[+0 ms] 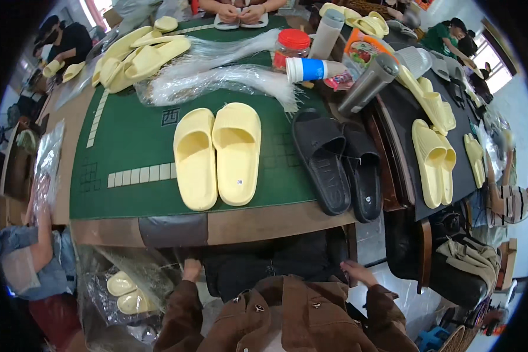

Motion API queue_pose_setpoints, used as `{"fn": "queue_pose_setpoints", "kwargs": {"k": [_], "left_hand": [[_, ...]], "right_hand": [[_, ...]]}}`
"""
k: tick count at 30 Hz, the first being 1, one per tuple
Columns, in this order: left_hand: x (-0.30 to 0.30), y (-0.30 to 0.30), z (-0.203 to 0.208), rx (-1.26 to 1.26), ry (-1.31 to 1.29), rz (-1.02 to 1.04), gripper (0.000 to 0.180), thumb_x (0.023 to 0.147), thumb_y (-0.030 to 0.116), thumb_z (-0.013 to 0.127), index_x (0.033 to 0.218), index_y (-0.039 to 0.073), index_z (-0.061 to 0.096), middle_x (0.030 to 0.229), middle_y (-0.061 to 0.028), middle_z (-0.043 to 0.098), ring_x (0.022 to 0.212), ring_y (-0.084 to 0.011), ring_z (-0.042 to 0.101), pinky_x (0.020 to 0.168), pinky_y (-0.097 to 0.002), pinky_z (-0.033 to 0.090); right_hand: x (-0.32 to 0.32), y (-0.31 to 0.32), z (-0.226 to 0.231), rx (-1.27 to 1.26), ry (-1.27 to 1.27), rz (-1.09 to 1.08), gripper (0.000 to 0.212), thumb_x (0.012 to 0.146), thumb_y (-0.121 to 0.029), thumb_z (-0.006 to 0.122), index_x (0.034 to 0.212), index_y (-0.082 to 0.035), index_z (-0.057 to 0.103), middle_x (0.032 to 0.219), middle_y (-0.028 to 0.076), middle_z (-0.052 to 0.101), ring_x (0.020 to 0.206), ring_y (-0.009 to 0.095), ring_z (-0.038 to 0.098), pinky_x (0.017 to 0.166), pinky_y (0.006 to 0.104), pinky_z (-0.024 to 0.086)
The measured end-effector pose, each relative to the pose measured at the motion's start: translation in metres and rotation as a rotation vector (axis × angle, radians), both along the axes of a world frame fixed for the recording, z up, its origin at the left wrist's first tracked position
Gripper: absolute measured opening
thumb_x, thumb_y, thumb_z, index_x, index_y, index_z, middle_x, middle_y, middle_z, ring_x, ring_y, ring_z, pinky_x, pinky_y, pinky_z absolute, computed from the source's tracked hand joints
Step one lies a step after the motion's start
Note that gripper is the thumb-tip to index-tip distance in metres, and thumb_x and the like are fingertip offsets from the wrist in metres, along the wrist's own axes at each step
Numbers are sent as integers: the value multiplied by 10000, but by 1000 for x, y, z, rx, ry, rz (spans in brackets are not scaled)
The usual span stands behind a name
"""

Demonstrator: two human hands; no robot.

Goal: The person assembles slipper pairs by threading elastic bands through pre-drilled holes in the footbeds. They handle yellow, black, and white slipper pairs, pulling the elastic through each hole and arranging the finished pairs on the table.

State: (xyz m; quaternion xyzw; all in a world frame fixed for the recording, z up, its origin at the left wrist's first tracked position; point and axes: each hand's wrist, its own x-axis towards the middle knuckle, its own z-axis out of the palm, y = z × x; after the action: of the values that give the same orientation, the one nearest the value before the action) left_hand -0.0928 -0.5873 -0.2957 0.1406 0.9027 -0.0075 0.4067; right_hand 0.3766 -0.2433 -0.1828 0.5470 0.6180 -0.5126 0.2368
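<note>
Below the table edge, my left hand [192, 270] is closed at the left side of a black chair [270, 267]. On the chair's other side my right hand [358, 273] is closed at its edge, the fingertips partly hidden. A pair of pale yellow slide sandals [217, 155] lies side by side on the green mat [129, 152], toes away from me. Right of them sits a pair of black slides [334, 164], at the table's front right corner. Neither hand touches any footwear.
Clear plastic bags [217, 79], more yellow slides [138, 58], a red-lidded jar [292, 47], paper cups [314, 70] and a steel flask [369, 82] crowd the far side. More slides lie on a dark table [393, 129] at right. Other people work around.
</note>
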Motion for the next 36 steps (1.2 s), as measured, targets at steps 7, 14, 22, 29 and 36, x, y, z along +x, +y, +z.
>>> {"fn": "queue_pose_setpoints", "kwargs": {"k": [7,14,22,29,36], "left_hand": [[16,76,274,647,-420,-481,271,939,198,510,1071,-12,621,1000,-187,650,959,-320,630,824,-384,492],[-20,185,321,1190,297,-305,263,923,172,548,1088,-23,608,1012,-183,619,916,-309,596,802,-365,474],[-58,277,231,932,985,-340,302,839,264,641,925,-22,597,1015,-186,514,931,-354,534,801,-456,439],[-29,277,229,951,986,-365,182,794,147,638,876,-11,598,980,-160,510,883,-331,545,759,-456,447],[-1,245,231,985,990,-355,268,793,184,669,944,-13,567,1002,-178,493,934,-340,527,780,-444,425]], "right_hand": [[-146,47,211,46,845,483,231,951,-191,539,1059,-6,626,967,91,646,921,185,627,808,302,494],[-295,92,226,833,1043,580,139,890,-94,556,934,14,632,900,119,647,823,253,630,729,328,492],[-402,154,136,1557,469,571,154,831,-163,608,863,-12,592,925,137,586,883,314,606,703,410,541],[-426,176,101,1586,362,662,110,797,-117,588,845,-25,627,849,157,637,851,348,623,678,449,537],[-409,160,146,1314,627,398,147,834,-202,619,865,-62,653,801,180,662,773,386,641,680,467,505]]}}
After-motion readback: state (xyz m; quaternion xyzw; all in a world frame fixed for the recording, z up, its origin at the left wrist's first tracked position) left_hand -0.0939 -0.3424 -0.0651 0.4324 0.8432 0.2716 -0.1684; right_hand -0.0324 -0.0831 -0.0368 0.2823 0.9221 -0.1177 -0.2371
